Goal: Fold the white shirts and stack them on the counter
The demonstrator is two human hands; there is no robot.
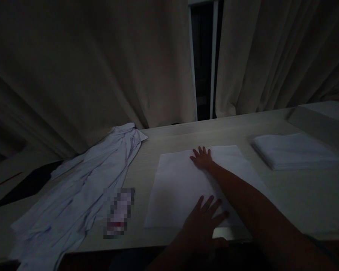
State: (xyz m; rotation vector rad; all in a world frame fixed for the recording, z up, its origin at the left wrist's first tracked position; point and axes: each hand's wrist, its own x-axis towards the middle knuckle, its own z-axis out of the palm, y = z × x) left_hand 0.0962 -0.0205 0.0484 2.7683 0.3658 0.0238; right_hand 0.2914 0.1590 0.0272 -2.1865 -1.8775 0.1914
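Note:
A white cloth (175, 188) lies flat in a roughly rectangular shape on the pale table (141, 169). My right hand (202, 158) rests with spread fingers on the cloth near its far edge. Closer to me, my left hand (205, 222) is at the cloth's near part, its fingers apart and nothing held in them. Whether the left palm touches the cloth cannot be told in the dim light.
A neat stack of folded white cloths (293, 150) sits at the right. Loose, crumpled white fabric (93, 184) spreads over the left side and hangs off the front edge. A blurred-out object (120, 212) lies beside it. Curtains (147, 67) hang behind the table.

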